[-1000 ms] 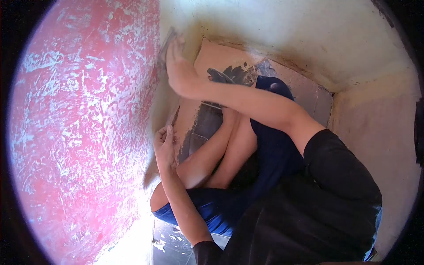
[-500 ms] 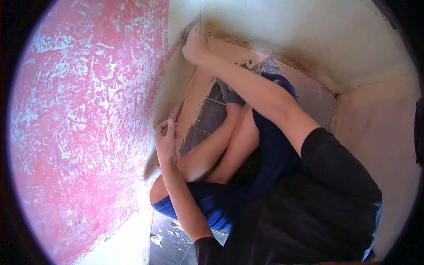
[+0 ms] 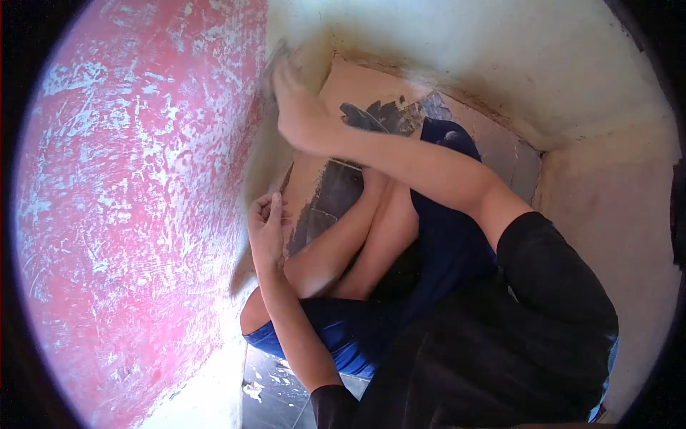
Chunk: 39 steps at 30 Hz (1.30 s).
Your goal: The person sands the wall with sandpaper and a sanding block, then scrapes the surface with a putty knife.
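My right hand (image 3: 304, 121) is raised against the corner of the wall, fingers closed round a flat grey piece (image 3: 274, 68). Motion blurs that piece, and I cannot make out its exact kind. It touches or almost touches the pale strip where the peeling pink wall (image 3: 143, 179) ends. Lower down, my left hand (image 3: 266, 227) rests by my bent knee, next to the same wall's foot. Its fingers are loosely curled and apart, with nothing visible in them.
My crossed legs (image 3: 343, 250) fill the middle of the floor. Dark tiles (image 3: 332, 193) show beside a dusty tan strip (image 3: 304, 179) along the wall. White flakes (image 3: 252, 390) lie on the tiles at the bottom. A pale wall (image 3: 464, 43) closes off the far side.
My right hand has moved left and slightly down, carrying the grey piece from the far corner toward the pink wall. My left hand stays almost where it was.
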{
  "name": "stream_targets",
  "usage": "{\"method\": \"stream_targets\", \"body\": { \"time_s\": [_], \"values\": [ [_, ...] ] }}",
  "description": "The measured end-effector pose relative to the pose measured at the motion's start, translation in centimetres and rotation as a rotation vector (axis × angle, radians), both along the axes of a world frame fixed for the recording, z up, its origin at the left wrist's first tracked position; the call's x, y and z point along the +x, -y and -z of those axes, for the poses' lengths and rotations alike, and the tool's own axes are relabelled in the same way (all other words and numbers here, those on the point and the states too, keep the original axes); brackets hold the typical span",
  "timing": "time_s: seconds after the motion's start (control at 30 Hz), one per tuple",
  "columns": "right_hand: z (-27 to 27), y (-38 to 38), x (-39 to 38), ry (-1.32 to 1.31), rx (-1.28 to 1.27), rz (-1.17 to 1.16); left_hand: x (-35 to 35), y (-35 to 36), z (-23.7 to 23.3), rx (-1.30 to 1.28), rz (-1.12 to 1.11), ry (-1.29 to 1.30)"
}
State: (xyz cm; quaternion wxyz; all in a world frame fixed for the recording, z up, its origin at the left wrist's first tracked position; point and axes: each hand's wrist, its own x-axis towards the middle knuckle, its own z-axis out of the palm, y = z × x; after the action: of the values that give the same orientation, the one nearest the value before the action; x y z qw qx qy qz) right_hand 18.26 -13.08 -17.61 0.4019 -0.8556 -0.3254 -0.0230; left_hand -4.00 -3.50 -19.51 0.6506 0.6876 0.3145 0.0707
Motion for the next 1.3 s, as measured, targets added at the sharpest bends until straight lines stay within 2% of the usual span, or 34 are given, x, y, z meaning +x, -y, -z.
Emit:
{"method": "stream_targets", "body": {
  "time_s": [0.07,0.1,0.17,0.2,0.27,0.4,0.47,0.5,0.53,0.6,0.7,0.73,0.8,0.93,1.0,1.03,1.1,1.23,1.3],
  "values": [
    [5.4,-1.9,5.3,0.333,0.194,0.385,-0.5,0.0,0.1,0.008,-0.005,-0.016],
    [4.6,-1.7,5.5,0.335,0.196,0.384,-0.5,0.1,0.0,0.015,-0.008,-0.018],
    [2.7,-0.9,6.5,-0.064,0.18,0.394,-0.7,0.3,-0.3,0.029,-0.006,-0.046],
    [2.3,-1.1,5.1,-0.059,0.185,0.393,-0.6,0.2,-0.5,0.042,-0.005,-0.082],
    [2.3,-1.2,0.6,0.195,0.171,0.285,-0.4,-0.1,0.0,0.059,0.005,-0.067],
    [2.0,-0.4,3.9,0.205,0.209,0.243,-0.7,-0.5,0.7,0.053,0.011,-0.049],
    [0.5,0.7,8.9,-0.271,0.195,0.318,-1.0,-0.2,0.1,0.043,0.007,-0.069],
    [-1.7,1.9,8.0,-0.393,0.151,0.28,-0.9,0.0,-0.1,0.033,0.008,-0.083],
    [-0.8,1.2,6.4,-0.388,0.154,0.28,-0.8,0.1,-0.3,0.035,0.008,-0.078],
    [2.0,-0.6,3.8,0.158,0.28,0.367,-0.5,0.4,-0.4,0.085,0.009,-0.08],
    [2.7,-0.2,3.7,0.259,0.241,0.261,0.1,0.2,-0.1,0.078,0.007,-0.039],
    [2.4,0.2,4.7,0.25,0.238,0.261,-0.2,0.1,0.2,0.077,0.007,-0.048],
    [0.6,0.9,8.0,-0.192,0.188,0.294,-0.6,-0.2,0.3,0.049,0.046,-0.058],
    [2.1,0.1,6.1,-0.056,0.237,0.313,-0.7,0.4,-0.6,0.072,0.018,-0.087],
    [3.7,-0.8,5.3,0.321,0.302,0.288,-0.5,0.6,-0.7,0.067,0.025,-0.08],
    [2.6,-0.4,6.0,0.318,0.299,0.287,-0.3,0.5,-0.5,0.064,0.024,-0.082],
    [0.9,0.7,8.0,-0.065,0.179,0.344,-0.4,0.2,-0.2,0.047,0.044,-0.065],
    [0.0,1.1,6.8,-0.107,0.274,0.283,-0.4,0.6,0.1,0.052,0.01,-0.033],
    [1.6,-0.1,3.5,0.122,0.268,0.233,-0.4,0.8,-0.4,0.055,0.014,-0.052]
  ]
}}
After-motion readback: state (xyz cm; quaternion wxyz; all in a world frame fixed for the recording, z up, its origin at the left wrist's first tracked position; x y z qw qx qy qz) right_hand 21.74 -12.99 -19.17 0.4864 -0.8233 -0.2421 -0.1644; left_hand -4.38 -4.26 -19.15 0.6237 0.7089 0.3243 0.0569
